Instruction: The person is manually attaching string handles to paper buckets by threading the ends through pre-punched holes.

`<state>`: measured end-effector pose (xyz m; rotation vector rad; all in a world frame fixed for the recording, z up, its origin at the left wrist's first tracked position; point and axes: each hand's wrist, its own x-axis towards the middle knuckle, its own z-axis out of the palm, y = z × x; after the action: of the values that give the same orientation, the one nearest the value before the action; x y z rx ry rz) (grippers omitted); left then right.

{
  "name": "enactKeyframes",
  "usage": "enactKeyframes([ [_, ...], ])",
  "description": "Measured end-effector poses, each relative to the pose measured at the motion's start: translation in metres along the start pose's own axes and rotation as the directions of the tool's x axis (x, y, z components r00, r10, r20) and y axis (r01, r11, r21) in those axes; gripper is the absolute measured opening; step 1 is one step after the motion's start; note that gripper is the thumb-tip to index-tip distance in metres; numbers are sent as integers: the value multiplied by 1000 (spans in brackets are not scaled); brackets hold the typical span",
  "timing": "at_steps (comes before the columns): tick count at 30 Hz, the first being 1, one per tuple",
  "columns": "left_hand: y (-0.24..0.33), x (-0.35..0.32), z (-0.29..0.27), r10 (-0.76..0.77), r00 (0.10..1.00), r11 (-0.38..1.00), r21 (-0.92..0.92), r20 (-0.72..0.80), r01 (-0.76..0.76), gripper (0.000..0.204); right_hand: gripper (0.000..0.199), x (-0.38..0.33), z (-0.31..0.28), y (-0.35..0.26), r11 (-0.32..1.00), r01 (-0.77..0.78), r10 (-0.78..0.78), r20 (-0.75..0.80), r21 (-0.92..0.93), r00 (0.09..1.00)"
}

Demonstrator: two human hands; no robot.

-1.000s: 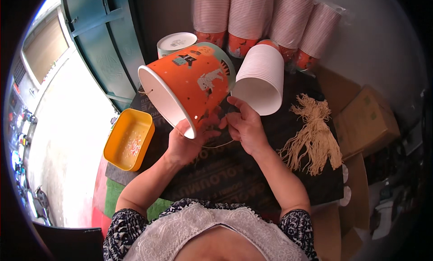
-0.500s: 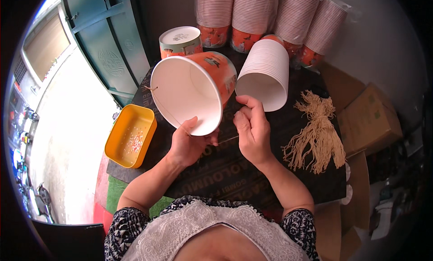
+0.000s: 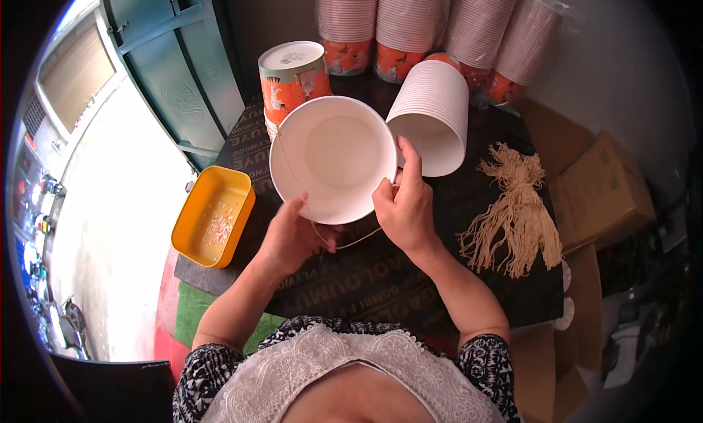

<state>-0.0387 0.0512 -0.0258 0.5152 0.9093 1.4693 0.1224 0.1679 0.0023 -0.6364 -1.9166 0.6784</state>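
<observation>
A white-lined paper bucket (image 3: 340,152) faces me with its mouth. A thin tan string (image 3: 359,240) is attached at the left rim, crosses the opening and loops below it to the right. At the lower left rim, my left hand (image 3: 289,236) closes on the bucket, its thumb over the edge by the string. My right hand (image 3: 406,207) pinches at the right rim, where the string's other part runs into its fingers. Behind the bucket stands an upside-down orange-printed bucket (image 3: 296,91). To the right lies a nested stack of white buckets (image 3: 433,94), open end toward me.
A yellow plastic tub (image 3: 236,233) with small colourful bits sits on the dark table (image 3: 351,276) at left. A bundle of tan strings (image 3: 512,211) lies at right. Several wrapped bucket stacks (image 3: 410,20) line the back. Cardboard boxes (image 3: 604,189) stand right of the table; a green door (image 3: 172,72) is at left.
The bucket has turned so its mouth faces me more directly and has shifted right. My right hand has come onto its right rim; the string now hangs in a looser loop.
</observation>
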Motion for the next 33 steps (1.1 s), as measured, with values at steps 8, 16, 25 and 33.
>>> enactKeyframes([
  [8,21,-34,10,809,567,442,795,-154,-415,30,59,0,-2,2,975,-199,193,63,100,979],
  [16,25,-44,42,737,524,-105,839,426,-534,9,58,-6,2,-12,900,-407,367,230,155,901],
  [25,32,-38,41,713,611,0,871,345,-492,8,60,3,-11,-3,824,-403,342,218,398,914],
  [33,40,-30,62,563,616,-188,811,551,-554,26,79,1,-33,-38,657,-522,250,497,543,831],
])
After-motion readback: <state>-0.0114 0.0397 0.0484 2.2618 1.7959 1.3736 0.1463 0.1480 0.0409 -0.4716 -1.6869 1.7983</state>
